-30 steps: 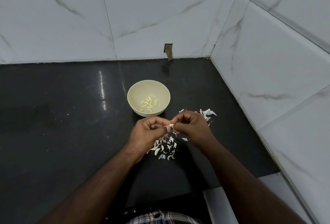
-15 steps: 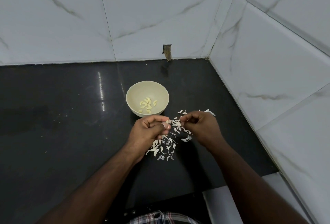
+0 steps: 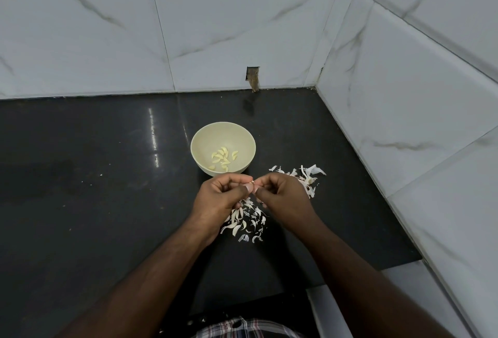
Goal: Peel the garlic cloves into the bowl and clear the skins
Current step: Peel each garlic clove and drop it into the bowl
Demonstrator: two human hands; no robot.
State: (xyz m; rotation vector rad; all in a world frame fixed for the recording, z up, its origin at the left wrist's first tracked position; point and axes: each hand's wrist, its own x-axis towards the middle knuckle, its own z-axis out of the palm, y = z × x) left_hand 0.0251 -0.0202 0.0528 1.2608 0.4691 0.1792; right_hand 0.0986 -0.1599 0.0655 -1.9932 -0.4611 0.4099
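A cream bowl (image 3: 204, 135) stands on the black counter and holds several peeled garlic cloves (image 3: 223, 158). Just in front of it, my left hand (image 3: 221, 200) and my right hand (image 3: 283, 199) meet fingertip to fingertip, both pinching one small garlic clove (image 3: 252, 184) between them. Most of the clove is hidden by my fingers. A pile of white skins (image 3: 248, 220) lies on the counter under my hands. More skins and a bit of stem (image 3: 307, 176) lie to the right of the bowl.
The black counter (image 3: 94, 189) runs left from the corner of two white marble-tiled walls (image 3: 404, 95). A small notch (image 3: 252, 77) breaks the back wall above the bowl. A white ledge (image 3: 326, 308) sits at the lower right.
My right hand, which had drawn away to the right half a second ago, has come back to my left hand, and both now pinch the clove again.
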